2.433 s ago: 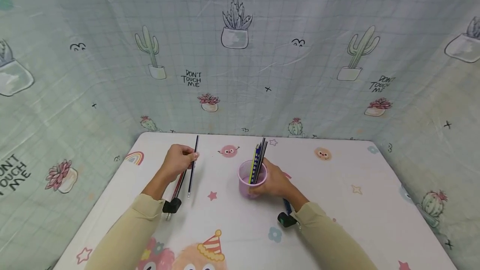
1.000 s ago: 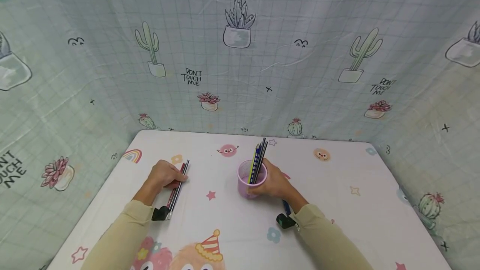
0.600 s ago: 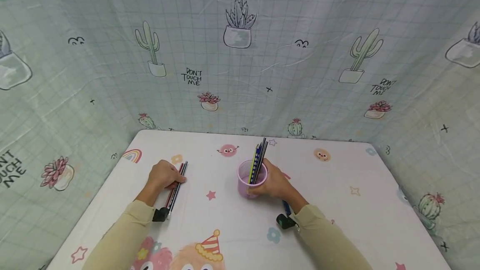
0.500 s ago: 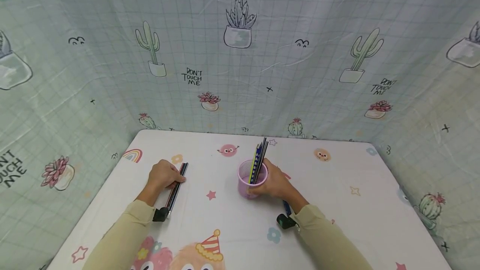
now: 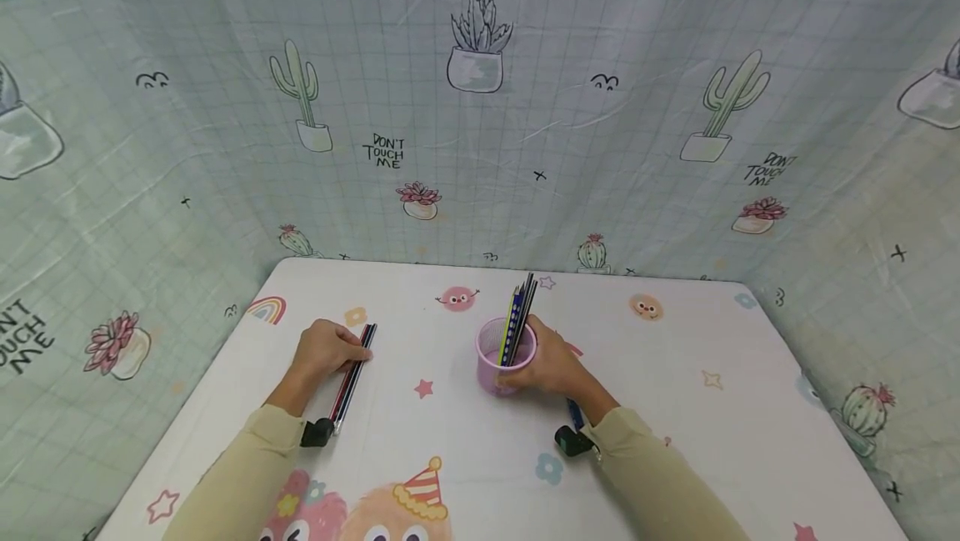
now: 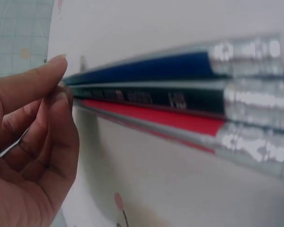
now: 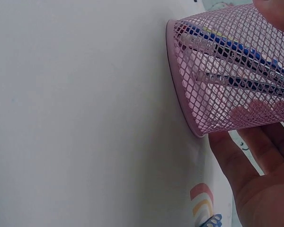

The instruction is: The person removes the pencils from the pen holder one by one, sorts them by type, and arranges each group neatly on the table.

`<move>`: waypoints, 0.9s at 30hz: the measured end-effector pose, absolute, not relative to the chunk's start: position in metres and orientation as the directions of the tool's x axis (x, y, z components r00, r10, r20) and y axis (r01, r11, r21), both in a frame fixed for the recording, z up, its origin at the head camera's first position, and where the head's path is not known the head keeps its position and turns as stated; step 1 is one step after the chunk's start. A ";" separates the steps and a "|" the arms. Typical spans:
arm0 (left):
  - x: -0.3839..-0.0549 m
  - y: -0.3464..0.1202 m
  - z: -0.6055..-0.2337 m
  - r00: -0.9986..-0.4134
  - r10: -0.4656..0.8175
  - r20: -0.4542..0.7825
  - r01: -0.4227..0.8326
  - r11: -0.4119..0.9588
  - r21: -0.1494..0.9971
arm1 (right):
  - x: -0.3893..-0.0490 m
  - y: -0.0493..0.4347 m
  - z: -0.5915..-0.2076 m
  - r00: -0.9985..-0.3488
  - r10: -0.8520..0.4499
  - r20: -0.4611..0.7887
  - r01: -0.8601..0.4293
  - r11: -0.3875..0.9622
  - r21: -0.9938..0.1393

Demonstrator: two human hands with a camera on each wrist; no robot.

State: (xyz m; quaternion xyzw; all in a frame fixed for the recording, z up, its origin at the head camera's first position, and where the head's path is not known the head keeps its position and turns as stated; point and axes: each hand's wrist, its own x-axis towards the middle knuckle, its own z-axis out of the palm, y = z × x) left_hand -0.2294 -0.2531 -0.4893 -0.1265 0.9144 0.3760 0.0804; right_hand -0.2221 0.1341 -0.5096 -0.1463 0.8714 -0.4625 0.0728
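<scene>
My left hand [image 5: 327,349] pinches a small bundle of pencils between thumb and fingertips, over the left part of the table. In the left wrist view a blue pencil [image 6: 146,68], a dark green pencil [image 6: 156,98] and a red pencil [image 6: 180,118] lie side by side, their silver ends toward the camera. My right hand [image 5: 551,362] grips a pink mesh pencil cup [image 5: 489,378] from its right side. Several pencils [image 5: 516,324] lean in the cup, among them a blue dotted one and a yellow-green one. Through the mesh, pencil ends [image 7: 213,78] show near the cup's base.
A blue dotted object [image 5: 575,414] lies partly hidden beneath my right wrist. The white table [image 5: 465,458] carries printed cartoon figures. A cactus-print cloth [image 5: 480,149] hangs behind it and along both sides.
My left hand has come down and left with one dark pencil, bringing it beside the others, and now holds them together. The right hand and cup have stayed in place.
</scene>
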 end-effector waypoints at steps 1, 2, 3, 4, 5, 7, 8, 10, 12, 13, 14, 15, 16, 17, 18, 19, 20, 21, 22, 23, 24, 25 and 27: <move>-0.230 -0.253 -0.489 -0.959 -0.165 -0.228 -0.278 0.690 0.668 | -0.222 0.134 -0.510 -0.946 -0.323 0.009 -0.189 0.530 -0.826; -0.230 -0.252 -0.490 -0.963 -0.157 -0.217 -0.264 0.694 0.669 | -0.222 0.134 -0.510 -0.946 -0.325 0.010 -0.191 0.530 -0.826; -0.230 -0.251 -0.490 -0.968 -0.146 -0.206 -0.248 0.696 0.674 | -0.222 0.134 -0.511 -0.945 -0.328 0.013 -0.195 0.529 -0.826; -0.229 -0.250 -0.490 -0.970 -0.138 -0.198 -0.238 0.694 0.679 | -0.222 0.134 -0.511 -0.944 -0.331 0.015 -0.198 0.528 -0.826; -0.229 -0.248 -0.490 -0.973 -0.127 -0.194 -0.227 0.689 0.688 | -0.222 0.134 -0.512 -0.943 -0.332 0.018 -0.201 0.528 -0.825; -0.229 -0.244 -0.490 -0.978 -0.100 -0.184 -0.203 0.668 0.716 | -0.223 0.135 -0.512 -0.942 -0.334 0.024 -0.207 0.523 -0.827; -0.230 -0.241 -0.490 -0.981 -0.085 -0.177 -0.189 0.653 0.733 | -0.223 0.135 -0.512 -0.942 -0.335 0.027 -0.209 0.521 -0.828; -0.230 -0.234 -0.490 -0.986 -0.048 -0.160 -0.155 0.623 0.767 | -0.223 0.135 -0.513 -0.942 -0.335 0.031 -0.209 0.512 -0.833; -0.229 -0.227 -0.490 -0.990 -0.008 -0.142 -0.121 0.582 0.804 | -0.222 0.135 -0.513 -0.943 -0.332 0.030 -0.206 0.508 -0.836; -0.230 -0.222 -0.490 -0.991 0.013 -0.135 -0.105 0.563 0.820 | -0.223 0.135 -0.513 -0.943 -0.332 0.032 -0.208 0.511 -0.834; -0.230 -0.217 -0.490 -0.991 0.031 -0.131 -0.094 0.541 0.836 | -0.223 0.135 -0.513 -0.943 -0.331 0.030 -0.206 0.512 -0.834; -0.230 -0.212 -0.490 -0.991 0.050 -0.128 -0.083 0.521 0.850 | -0.223 0.136 -0.513 -0.943 -0.331 0.028 -0.204 0.513 -0.834; -0.230 -0.207 -0.490 -0.989 0.065 -0.129 -0.080 0.495 0.865 | -0.223 0.136 -0.513 -0.944 -0.328 0.026 -0.202 0.517 -0.832; -0.230 -0.202 -0.490 -0.988 0.083 -0.133 -0.079 0.470 0.879 | -0.223 0.136 -0.513 -0.945 -0.326 0.023 -0.200 0.521 -0.830; -0.231 -0.197 -0.490 -0.986 0.100 -0.134 -0.075 0.448 0.891 | -0.223 0.136 -0.514 -0.945 -0.325 0.023 -0.200 0.523 -0.829; -0.231 -0.192 -0.489 -0.984 0.118 -0.135 -0.073 0.426 0.902 | -0.223 0.136 -0.514 -0.945 -0.325 0.023 -0.201 0.525 -0.827; -0.230 -0.186 -0.489 -0.981 0.136 -0.137 -0.073 0.399 0.914 | -0.223 0.136 -0.514 -0.946 -0.322 0.023 -0.199 0.526 -0.827; -0.230 -0.180 -0.489 -0.979 0.152 -0.137 -0.072 0.373 0.925 | -0.222 0.136 -0.514 -0.947 -0.319 0.023 -0.198 0.528 -0.826; -0.230 -0.175 -0.489 -0.976 0.173 -0.136 -0.069 0.347 0.935 | -0.222 0.135 -0.514 -0.948 -0.317 0.026 -0.199 0.526 -0.827; -0.230 -0.169 -0.489 -0.973 0.191 -0.130 -0.062 0.328 0.943 | -0.222 0.135 -0.514 -0.948 -0.317 0.028 -0.200 0.523 -0.829; -0.229 -0.164 -0.489 -0.970 0.210 -0.121 -0.051 0.310 0.949 | -0.222 0.135 -0.514 -0.948 -0.317 0.032 -0.203 0.523 -0.828; -0.228 -0.158 -0.490 -0.967 0.229 -0.115 -0.045 0.291 0.956 | -0.222 0.134 -0.514 -0.948 -0.315 0.032 -0.203 0.526 -0.826; -0.227 -0.147 -0.490 -0.957 0.272 -0.101 -0.030 0.252 0.967 | -0.221 0.134 -0.514 -0.949 -0.313 0.034 -0.204 0.529 -0.824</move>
